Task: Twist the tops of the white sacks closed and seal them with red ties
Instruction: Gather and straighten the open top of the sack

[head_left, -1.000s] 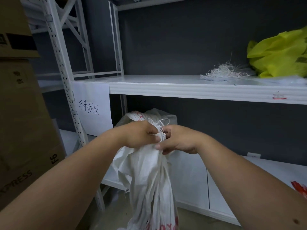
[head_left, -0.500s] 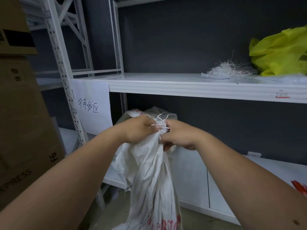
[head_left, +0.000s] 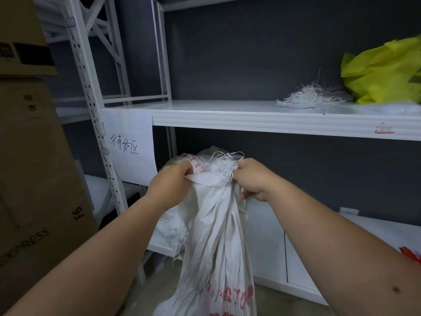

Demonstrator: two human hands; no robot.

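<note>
A white woven sack [head_left: 216,242] with red print near its bottom hangs in front of me, its top bunched into a frayed neck. My left hand [head_left: 169,181] grips the left side of the neck. My right hand [head_left: 251,179] grips the right side, fingers curled into the fabric. Loose white threads [head_left: 224,161] stick up between the two hands. Something red [head_left: 412,255] lies at the right edge on the lower shelf, partly behind my right arm; I cannot tell whether it is the ties.
White metal shelving [head_left: 262,120] stands right behind the sack. The upper shelf holds a pile of white threads [head_left: 307,99] and a yellow bag [head_left: 385,74]. Cardboard boxes [head_left: 34,167] are stacked at the left. A paper sign [head_left: 129,147] hangs on the shelf post.
Both hands have lifted the sack's neck slightly and drawn a little apart, spreading the frayed top between them. More of the sack's red print shows at the bottom.
</note>
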